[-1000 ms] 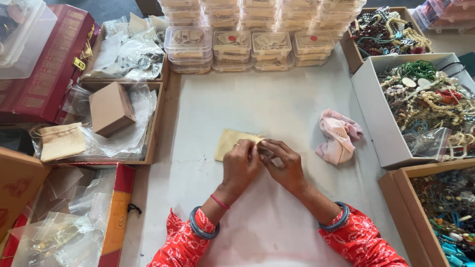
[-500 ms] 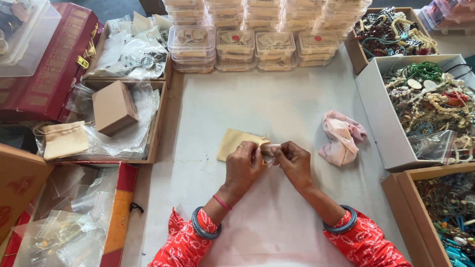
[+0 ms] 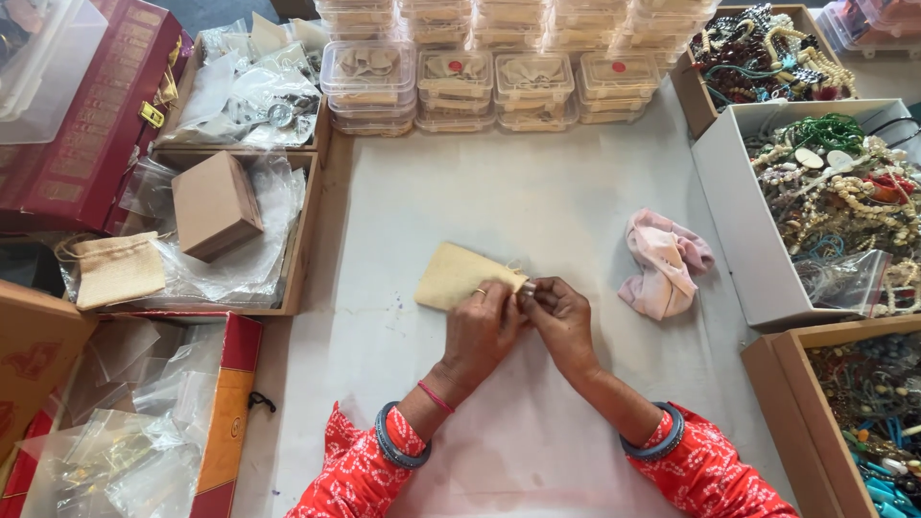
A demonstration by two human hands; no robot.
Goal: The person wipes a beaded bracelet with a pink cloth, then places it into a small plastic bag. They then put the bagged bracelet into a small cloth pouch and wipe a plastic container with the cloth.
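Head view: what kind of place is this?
Likely a jewellery packing bench: open boxes of beads, stacked clear tubs, and both hands working a small cloth pouch.

Pretty packed workspace here. Crumpled pink cloth (image 3: 665, 261) sits on the white table cover (image 3: 499, 201), stacks of clear plastic boxes (image 3: 494, 72) line the far edge. Right side has a white box of mixed beaded jewellery (image 3: 835, 192), plus a wooden tray of more beads (image 3: 763, 43) behind it. On the left, a small brown cardboard box (image 3: 215, 204) and a beige drawstring pouch (image 3: 116, 270) rest on loose plastic bags.
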